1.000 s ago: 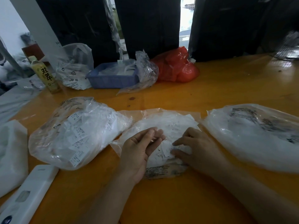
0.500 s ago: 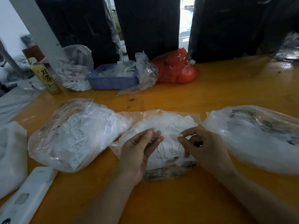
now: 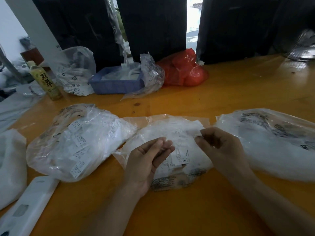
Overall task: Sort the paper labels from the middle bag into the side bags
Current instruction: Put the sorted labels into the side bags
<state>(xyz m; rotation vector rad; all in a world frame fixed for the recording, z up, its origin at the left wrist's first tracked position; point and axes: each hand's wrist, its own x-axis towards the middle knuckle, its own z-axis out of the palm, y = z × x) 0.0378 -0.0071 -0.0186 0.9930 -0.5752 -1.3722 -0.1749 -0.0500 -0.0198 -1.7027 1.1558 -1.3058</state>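
Two hands (image 3: 146,160) (image 3: 219,147) over the middle bag (image 3: 170,133), its long axis near-to-far.

A small packing workshop, it seems. The orange wooden worktop (image 3: 221,99) carries bagged labels (image 3: 76,142) and a blue parts tray (image 3: 115,84). Dark curtains (image 3: 153,23) hang behind.

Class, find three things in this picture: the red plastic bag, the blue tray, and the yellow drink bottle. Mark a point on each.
red plastic bag (image 3: 183,70), head view, on its crinkled front.
blue tray (image 3: 115,86), head view, on its near wall.
yellow drink bottle (image 3: 45,80), head view, on its printed label.
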